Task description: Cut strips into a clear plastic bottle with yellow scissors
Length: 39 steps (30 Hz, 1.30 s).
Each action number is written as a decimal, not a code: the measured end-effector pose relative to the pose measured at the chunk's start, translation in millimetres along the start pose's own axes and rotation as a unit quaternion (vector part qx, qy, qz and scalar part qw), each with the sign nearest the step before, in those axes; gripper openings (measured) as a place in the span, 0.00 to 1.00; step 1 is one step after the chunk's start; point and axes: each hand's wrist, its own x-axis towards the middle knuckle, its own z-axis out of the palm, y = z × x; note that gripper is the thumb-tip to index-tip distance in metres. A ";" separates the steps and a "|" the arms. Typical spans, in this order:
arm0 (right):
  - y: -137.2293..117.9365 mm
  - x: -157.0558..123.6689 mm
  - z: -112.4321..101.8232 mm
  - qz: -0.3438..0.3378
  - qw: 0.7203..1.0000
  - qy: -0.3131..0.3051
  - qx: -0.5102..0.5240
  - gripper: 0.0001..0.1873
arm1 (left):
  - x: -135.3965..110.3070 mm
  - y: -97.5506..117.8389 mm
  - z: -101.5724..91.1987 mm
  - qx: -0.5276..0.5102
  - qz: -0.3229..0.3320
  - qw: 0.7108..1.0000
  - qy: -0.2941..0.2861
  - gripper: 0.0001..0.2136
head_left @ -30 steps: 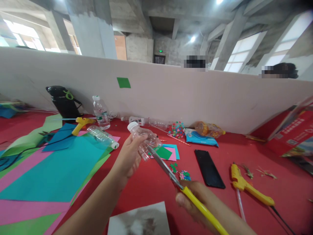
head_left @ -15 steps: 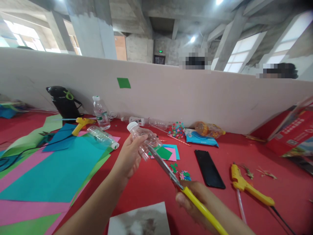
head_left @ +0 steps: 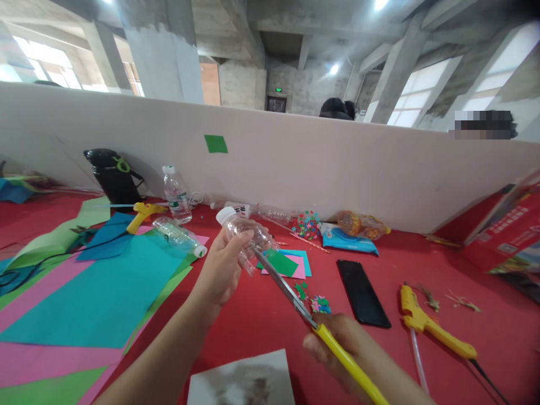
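Note:
My left hand [head_left: 223,259] is closed around a clear plastic bottle piece [head_left: 240,225] with a white cap, its capped end tilted up and to the left. In my right hand [head_left: 333,343] is a pair of scissors [head_left: 291,295] with yellow handles. Their metal blades look nearly closed, and the tips reach the lower side of the plastic. Whether the blades grip the plastic, I cannot tell. Behind the blades lie small squares of green, pink and blue paper [head_left: 302,270], with star confetti [head_left: 320,304] just right of the scissors.
Coloured paper sheets [head_left: 84,298] cover the red table's left side. A phone [head_left: 363,292] and a yellow glue gun [head_left: 434,325] lie on the right. Along the white partition [head_left: 274,152] stand a black flask [head_left: 112,177] and an upright water bottle [head_left: 177,197]. A white sheet [head_left: 242,379] is in front.
The view has shifted slightly. The capped end of the bottle piece has tipped a little down and left; both hands keep their hold, and the scissors stay at the plastic.

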 end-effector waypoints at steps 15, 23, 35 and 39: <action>1.3 -2.1 3.0 -0.022 1.000 0.017 -0.010 0.29 | 0.5 -2.1 -1.3 0.023 0.027 0.998 -0.051 0.06; -3.2 -1.4 0.5 -0.020 1.000 -0.003 0.006 0.35 | 1.1 -1.4 -1.5 0.041 0.047 0.996 -0.069 0.04; -3.4 -0.6 3.2 -0.015 1.000 -0.003 0.013 0.33 | -2.1 -1.4 -4.6 0.065 0.050 0.993 -0.080 0.05; -1.8 -0.9 1.9 -0.017 1.000 -0.002 0.015 0.33 | -0.7 -1.7 -4.0 0.081 0.057 0.993 -0.072 0.06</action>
